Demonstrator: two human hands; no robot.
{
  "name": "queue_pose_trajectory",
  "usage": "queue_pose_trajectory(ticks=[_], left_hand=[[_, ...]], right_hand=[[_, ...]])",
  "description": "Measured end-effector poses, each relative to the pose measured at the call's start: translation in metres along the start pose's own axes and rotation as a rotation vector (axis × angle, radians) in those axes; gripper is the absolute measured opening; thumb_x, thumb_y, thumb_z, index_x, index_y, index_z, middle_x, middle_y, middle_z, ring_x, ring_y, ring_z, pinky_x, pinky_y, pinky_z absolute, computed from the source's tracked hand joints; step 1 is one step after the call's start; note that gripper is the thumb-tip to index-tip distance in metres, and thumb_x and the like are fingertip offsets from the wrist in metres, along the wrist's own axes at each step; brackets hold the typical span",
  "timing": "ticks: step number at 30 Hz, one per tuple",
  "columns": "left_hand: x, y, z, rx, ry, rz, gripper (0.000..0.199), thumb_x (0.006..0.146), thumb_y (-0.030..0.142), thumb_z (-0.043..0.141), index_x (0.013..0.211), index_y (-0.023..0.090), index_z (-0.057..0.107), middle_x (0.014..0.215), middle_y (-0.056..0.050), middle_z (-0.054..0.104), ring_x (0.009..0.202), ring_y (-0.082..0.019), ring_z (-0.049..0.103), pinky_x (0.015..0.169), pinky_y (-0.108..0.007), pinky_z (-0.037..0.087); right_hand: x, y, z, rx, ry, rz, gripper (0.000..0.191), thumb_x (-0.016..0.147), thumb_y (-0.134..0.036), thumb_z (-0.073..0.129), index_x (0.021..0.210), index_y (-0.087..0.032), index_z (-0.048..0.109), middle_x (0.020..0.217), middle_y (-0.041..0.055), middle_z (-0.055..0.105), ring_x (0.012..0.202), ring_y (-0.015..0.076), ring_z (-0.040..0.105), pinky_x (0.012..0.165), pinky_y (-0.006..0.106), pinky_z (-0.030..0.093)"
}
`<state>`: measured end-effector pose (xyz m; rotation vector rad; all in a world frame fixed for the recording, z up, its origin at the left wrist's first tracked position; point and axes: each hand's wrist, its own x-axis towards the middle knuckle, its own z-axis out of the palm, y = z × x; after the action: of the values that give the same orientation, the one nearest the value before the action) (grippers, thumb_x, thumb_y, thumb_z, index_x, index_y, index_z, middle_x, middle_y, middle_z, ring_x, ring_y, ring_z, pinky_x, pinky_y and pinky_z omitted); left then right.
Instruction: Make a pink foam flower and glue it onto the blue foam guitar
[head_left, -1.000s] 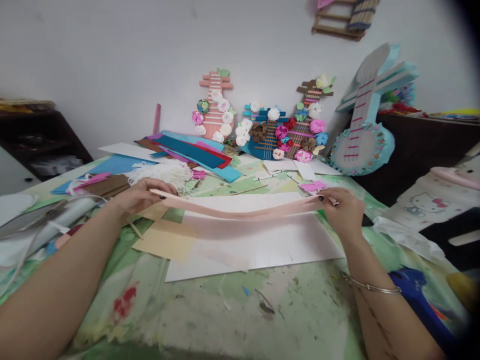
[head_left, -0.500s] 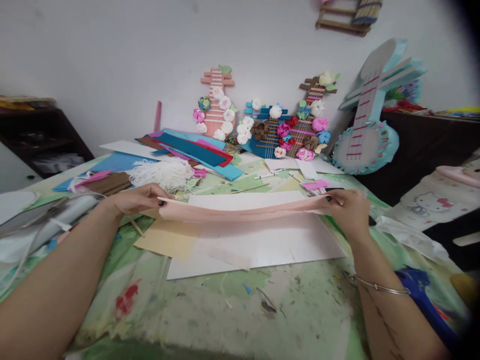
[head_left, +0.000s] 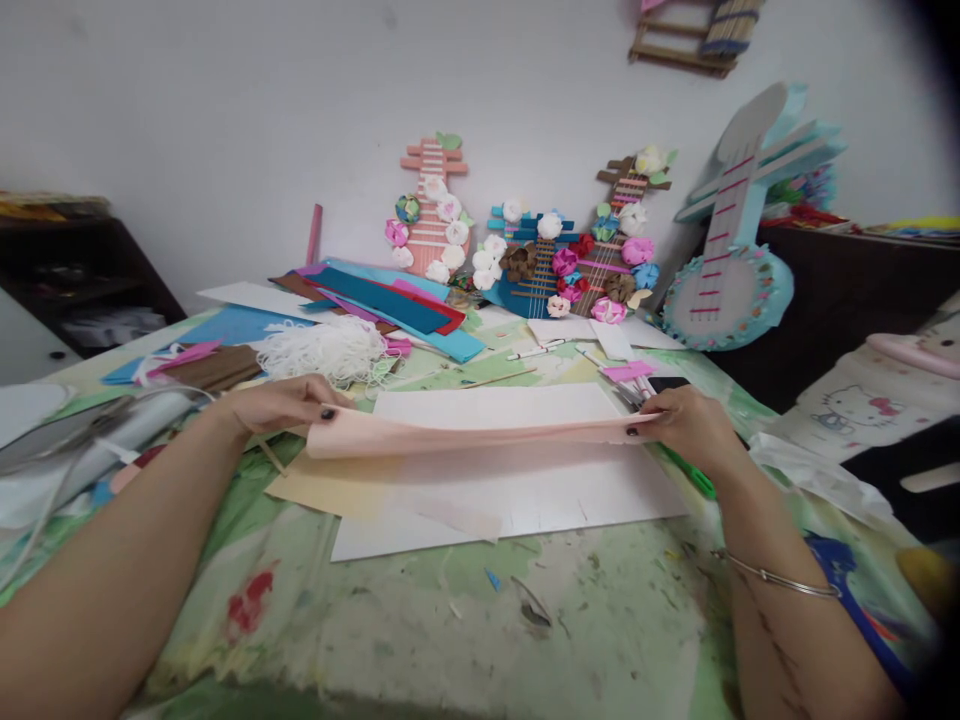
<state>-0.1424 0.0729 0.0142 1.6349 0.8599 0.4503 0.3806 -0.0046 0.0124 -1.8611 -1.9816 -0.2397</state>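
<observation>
A long pale pink paper strip [head_left: 465, 437] stretches across the middle of the view, sagging slightly between my hands. My left hand [head_left: 289, 403] pinches its left end, which looks curled over. At the right end, my right hand [head_left: 686, 428] is closed on the strip, thumb in front. Below the strip lies a white board [head_left: 540, 500] on the table, with a yellowish sheet [head_left: 330, 482] beside and partly under the strip's left end. A small translucent pinkish scrap [head_left: 459, 520] rests on the board.
White string [head_left: 326, 350] is heaped behind my left hand, near stacked coloured paper [head_left: 390, 300]. Decorated paper instruments [head_left: 431, 220] lean on the wall. Green scissors or a cutter [head_left: 694, 473] lies by my right wrist; a blue object [head_left: 840, 565] is at the right.
My right hand has moved left and slightly down, and my left hand slightly down. The pink strip sits a little lower and its left end is more curled.
</observation>
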Motion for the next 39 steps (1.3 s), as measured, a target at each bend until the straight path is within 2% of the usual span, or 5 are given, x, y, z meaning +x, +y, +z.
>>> queue_pose_trajectory(ticks=[7,17,26,30,39], left_hand=[[-0.002,0.011,0.006,0.028,-0.077,-0.095,0.017,0.049,0.019,0.08,0.046,0.014,0.064,0.073,-0.012,0.071,0.069,-0.026,0.061,0.071,-0.038,0.05],[0.023,-0.008,0.012,-0.304,0.3,-0.018,0.025,0.069,0.029,0.075,0.085,0.011,0.069,0.07,-0.007,0.068,0.061,-0.015,0.061,0.056,-0.023,0.051],[0.041,-0.005,0.035,-0.216,0.424,-0.063,0.029,0.068,0.039,0.073,0.081,0.015,0.065,0.056,0.0,0.057,0.041,-0.009,0.048,0.035,-0.017,0.036],[0.042,-0.006,0.04,-0.163,0.441,-0.089,0.029,0.067,0.04,0.073,0.077,0.015,0.062,0.052,0.001,0.053,0.039,-0.008,0.046,0.034,-0.017,0.035],[0.045,-0.01,0.042,0.087,0.485,-0.106,0.026,0.066,0.041,0.068,0.062,0.019,0.054,0.044,0.003,0.048,0.037,-0.012,0.047,0.039,-0.023,0.038]], right_hand=[[-0.003,0.004,0.004,0.073,0.048,-0.115,0.024,0.071,-0.042,0.059,0.061,-0.021,0.066,0.066,0.0035,0.065,0.074,0.0216,0.058,0.061,0.029,0.04],[0.003,0.006,0.003,-0.123,0.288,-0.033,0.03,0.079,-0.045,0.052,0.063,-0.02,0.053,0.062,0.0062,0.055,0.066,0.021,0.049,0.066,0.035,0.038],[0.001,0.007,0.019,-0.182,0.445,0.101,0.02,0.08,-0.033,0.049,0.083,-0.016,0.06,0.091,0.0165,0.062,0.098,0.0328,0.049,0.082,0.048,0.04],[0.006,0.003,0.026,-0.07,0.491,0.022,0.035,0.079,-0.028,0.051,0.109,-0.012,0.056,0.125,0.0227,0.05,0.117,0.0335,0.044,0.095,0.049,0.038],[-0.001,-0.04,0.032,0.298,-0.113,-0.235,0.042,0.076,-0.036,0.064,0.115,-0.022,0.061,0.119,0.0088,0.064,0.113,0.0261,0.057,0.099,0.045,0.042]])
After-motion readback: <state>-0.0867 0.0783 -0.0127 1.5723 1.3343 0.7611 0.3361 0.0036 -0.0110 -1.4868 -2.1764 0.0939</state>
